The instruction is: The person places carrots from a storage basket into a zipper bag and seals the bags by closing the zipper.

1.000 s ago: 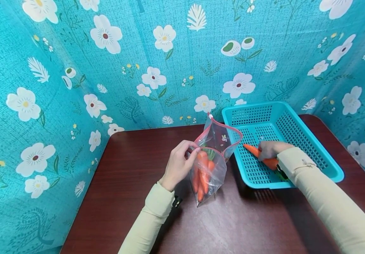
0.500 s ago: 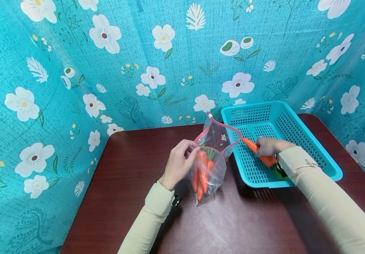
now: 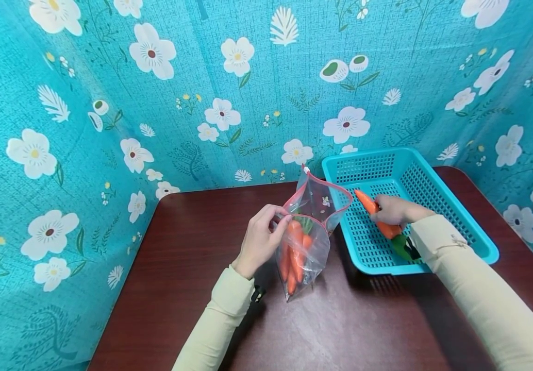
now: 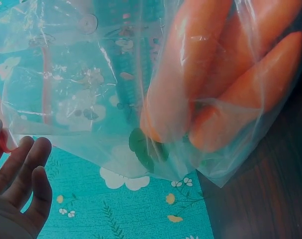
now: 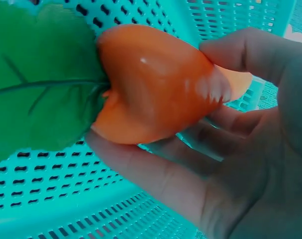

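Note:
My left hand (image 3: pixel 265 234) pinches the red-edged rim of a clear zip bag (image 3: pixel 315 263), whose mouth gapes toward the basket. Several orange carrots (image 4: pixel 185 74) lie inside the bag, tips down, with some green leaf showing through the plastic. Over the turquoise basket (image 3: pixel 356 257), my right hand (image 3: pixel 395 210) grips a carrot (image 5: pixel 151 84) with thumb and fingers around its body. Its narrow tip points away toward the back left, and a broad green leaf (image 5: pixel 41 84) trails from the thick end near my wrist.
The basket stands on the right of the dark red-brown table (image 3: pixel 192 247), close to the bag. A turquoise floral cloth (image 3: pixel 257 82) hangs behind the table and along its sides. A white slider (image 3: pixel 306 169) sits at the bag's upper corner.
My right hand has raised the carrot a little from the basket floor, and its tip has swung upward. More of the green leaf shows. The left hand and bag stay in place.

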`<state>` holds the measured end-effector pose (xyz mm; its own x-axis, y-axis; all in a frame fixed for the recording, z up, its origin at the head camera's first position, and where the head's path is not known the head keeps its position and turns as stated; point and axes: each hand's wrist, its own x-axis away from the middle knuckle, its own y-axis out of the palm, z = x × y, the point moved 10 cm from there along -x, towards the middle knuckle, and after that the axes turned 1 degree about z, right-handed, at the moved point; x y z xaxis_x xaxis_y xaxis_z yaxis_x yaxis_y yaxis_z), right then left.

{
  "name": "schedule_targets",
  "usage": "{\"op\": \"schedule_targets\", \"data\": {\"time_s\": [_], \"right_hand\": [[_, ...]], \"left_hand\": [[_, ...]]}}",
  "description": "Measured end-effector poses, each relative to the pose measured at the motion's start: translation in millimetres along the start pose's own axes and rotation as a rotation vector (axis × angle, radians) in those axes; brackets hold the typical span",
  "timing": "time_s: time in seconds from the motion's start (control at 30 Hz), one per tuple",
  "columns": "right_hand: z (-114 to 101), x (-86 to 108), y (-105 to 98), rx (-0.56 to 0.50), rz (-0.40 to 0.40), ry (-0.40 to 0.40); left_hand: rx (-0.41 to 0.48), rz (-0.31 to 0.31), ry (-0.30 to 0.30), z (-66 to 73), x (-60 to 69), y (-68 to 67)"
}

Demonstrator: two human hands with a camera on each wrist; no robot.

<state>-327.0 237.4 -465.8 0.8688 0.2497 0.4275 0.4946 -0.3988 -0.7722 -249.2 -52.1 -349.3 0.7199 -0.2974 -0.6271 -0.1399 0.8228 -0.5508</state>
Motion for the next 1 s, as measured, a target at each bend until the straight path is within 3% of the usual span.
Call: {"op": "schedule_targets", "data": {"time_s": [0.77, 1.0], "right_hand": [[-25.0, 12.5, -28.3, -0.115, 0.304, -0.141], [-28.5, 20.1, -43.1, -0.132, 0.424, -0.133]], "left_hand": [[-0.005, 0.002, -0.004, -1.0, 0.5, -0.2], [-0.005, 0.006, 0.003, 0.5, -0.8, -1.3]]}}
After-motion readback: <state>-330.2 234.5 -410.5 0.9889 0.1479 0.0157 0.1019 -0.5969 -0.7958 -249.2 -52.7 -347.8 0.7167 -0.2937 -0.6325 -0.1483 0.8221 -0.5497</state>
